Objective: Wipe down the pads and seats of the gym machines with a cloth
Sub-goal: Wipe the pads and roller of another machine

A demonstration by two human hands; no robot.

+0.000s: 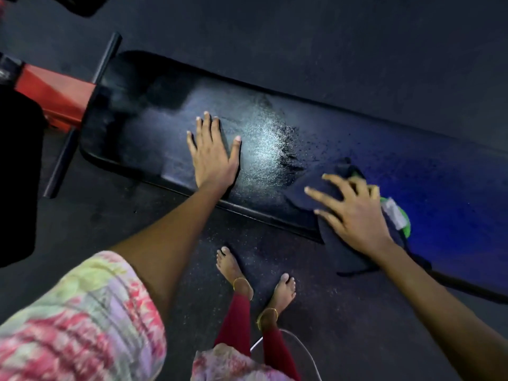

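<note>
A long black bench pad (154,127) lies across the view. The left hand (213,154) rests flat on it, fingers straight. The right hand (354,213), fingers spread and slightly bent, presses a dark cloth (316,188) onto the pad's near edge, right of centre. The middle shines wet, seemingly wiped; the speckled right stretch probably remains.

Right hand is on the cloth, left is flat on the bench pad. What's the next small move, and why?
Probably slide the right hand with the dark cloth leftward over the bench pad, toward the glossy streaked patch beside the left hand. The cloth sits at the pad's near edge, partly hanging off, and that patch looks wet and unevenly wiped. The flat left hand appears to brace.
</note>
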